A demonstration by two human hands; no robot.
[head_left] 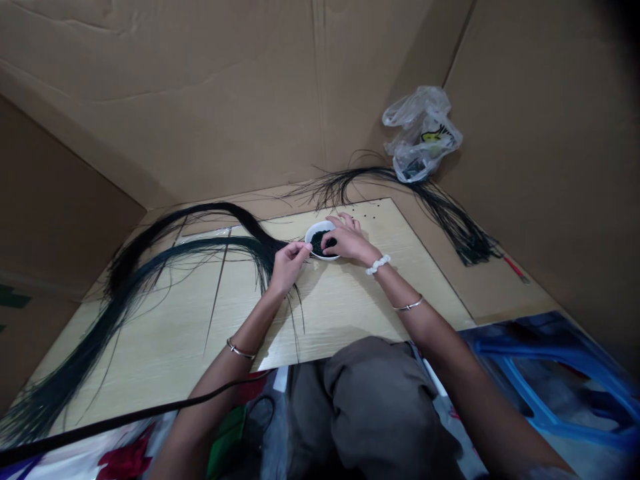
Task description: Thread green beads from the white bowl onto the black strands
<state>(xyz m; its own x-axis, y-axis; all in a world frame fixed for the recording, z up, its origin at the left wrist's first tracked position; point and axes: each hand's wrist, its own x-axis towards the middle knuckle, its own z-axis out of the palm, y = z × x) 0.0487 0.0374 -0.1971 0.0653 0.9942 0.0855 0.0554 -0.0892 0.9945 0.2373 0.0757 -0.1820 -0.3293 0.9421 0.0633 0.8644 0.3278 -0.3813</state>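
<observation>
Head view here, and we're looking down at a pale wood-grain tabletop [345, 320] boxed in by cardboard walls [200, 113]. Our left hand [287, 267] sits just beside a small white bowl [311, 233], fingertips [306, 249] pinched together at its rim, and the grip looks closed on a few long black fibres [200, 243], though they're too thin to be totally sure. Our right hand [347, 239] is open-ish and curved over the bowl, with fingers [327, 245] touching the dark clump of fibre bits [317, 243] inside; we can't tell if that grip has actually closed on anything. Big sweeps of those black fibres trail left across the tabletop, and a second bunch [425, 193] runs along the far edge toward a crumpled plastic bag [423, 133]. We've got a white beaded bracelet [378, 265] on the right wrist, and grey trousers [370, 400] fill the bottom, with a blue plastic stool [545, 380] off to the right and a black cable [125, 417] crossing the near edge.
</observation>
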